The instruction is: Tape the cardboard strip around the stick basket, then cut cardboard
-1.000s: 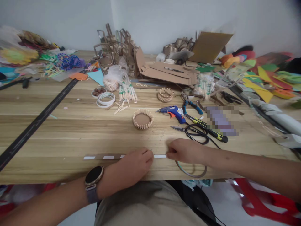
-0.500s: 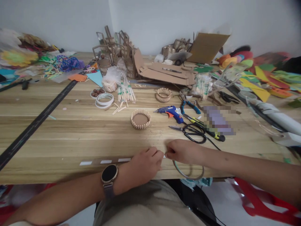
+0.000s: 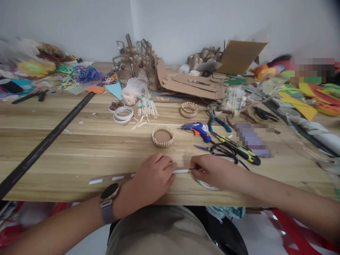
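Observation:
A narrow brown strip with several white tape pieces lies along the table's near edge. My left hand rests over it, fingers apart and pressing down, its thumb mostly hidden. From beneath those fingers a white length of tape runs to my right hand, which pinches its end with curled fingers. Partly covered by the right hand is a tape roll. Just beyond the hands sits a round brown base ringed with short wooden sticks.
Scissors, a yellow-black utility knife, a blue glue gun and blue-handled pliers lie right of centre. White tape rolls and bagged sticks are farther back. Cardboard and small baskets stand behind.
My left hand has shifted left and flattened over the strip. The gap between the hands has widened, showing a white tape length. The view has tilted slightly.

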Tool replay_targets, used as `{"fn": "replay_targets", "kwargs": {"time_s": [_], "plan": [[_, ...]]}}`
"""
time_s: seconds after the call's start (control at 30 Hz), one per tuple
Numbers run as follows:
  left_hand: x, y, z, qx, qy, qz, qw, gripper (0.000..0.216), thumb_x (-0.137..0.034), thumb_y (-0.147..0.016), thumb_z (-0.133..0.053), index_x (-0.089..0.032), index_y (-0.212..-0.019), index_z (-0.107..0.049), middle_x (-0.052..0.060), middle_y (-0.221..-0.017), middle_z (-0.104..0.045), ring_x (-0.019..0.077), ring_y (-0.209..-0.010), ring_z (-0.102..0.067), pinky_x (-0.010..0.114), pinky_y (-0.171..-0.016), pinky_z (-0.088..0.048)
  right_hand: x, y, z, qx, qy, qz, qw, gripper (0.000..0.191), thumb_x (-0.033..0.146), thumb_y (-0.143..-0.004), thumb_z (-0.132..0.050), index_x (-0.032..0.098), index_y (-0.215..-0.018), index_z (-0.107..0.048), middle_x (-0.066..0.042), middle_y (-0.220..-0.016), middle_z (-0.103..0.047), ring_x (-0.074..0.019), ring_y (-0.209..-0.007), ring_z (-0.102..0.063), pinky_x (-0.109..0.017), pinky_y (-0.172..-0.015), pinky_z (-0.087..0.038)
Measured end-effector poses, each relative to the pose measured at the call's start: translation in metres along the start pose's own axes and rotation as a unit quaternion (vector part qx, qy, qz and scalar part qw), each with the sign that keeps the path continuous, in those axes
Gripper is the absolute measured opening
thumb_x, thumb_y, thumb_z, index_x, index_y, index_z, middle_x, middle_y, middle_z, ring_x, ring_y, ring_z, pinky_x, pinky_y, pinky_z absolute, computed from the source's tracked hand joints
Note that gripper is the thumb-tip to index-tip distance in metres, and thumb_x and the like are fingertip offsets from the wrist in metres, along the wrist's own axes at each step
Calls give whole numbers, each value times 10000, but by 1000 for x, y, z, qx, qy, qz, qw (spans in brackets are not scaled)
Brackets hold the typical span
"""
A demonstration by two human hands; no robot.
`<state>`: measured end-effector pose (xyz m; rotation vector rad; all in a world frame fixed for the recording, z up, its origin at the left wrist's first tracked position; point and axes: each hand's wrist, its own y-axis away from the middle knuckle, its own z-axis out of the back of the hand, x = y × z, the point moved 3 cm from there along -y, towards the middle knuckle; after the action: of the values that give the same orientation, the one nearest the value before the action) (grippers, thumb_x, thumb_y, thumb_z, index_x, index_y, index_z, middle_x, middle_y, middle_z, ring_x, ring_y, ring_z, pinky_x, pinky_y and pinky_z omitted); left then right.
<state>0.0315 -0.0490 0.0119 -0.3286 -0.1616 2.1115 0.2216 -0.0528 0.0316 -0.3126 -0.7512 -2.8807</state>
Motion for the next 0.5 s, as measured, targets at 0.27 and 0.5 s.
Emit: {"fn": "replay_targets", "kwargs": {"time_s": [0.27,0.5], "plan": [[4,-43,-8,26,199,70,977,180,-140,-831,-529,-171,-700,-648,16,-702,-644,170,-737,-571,304,-776,-419,22,20,14,-91,70,-7,993,123,234,-901,-514,209,-879,-632,-37,-846,-721,-196,-739,-665,-266,-555,-300],[6,-40,-7,-1,228,96,969,199,-141,-775,-539,-179,-582,-508,-21,-593,-543,142,-647,-493,275,-660,-352,24,17,7,-128,89,1,988,130,236,-931,-482,202,-878,-596,-47,-890,-735,-215,-731,-700,-272,-530,-286]]}}
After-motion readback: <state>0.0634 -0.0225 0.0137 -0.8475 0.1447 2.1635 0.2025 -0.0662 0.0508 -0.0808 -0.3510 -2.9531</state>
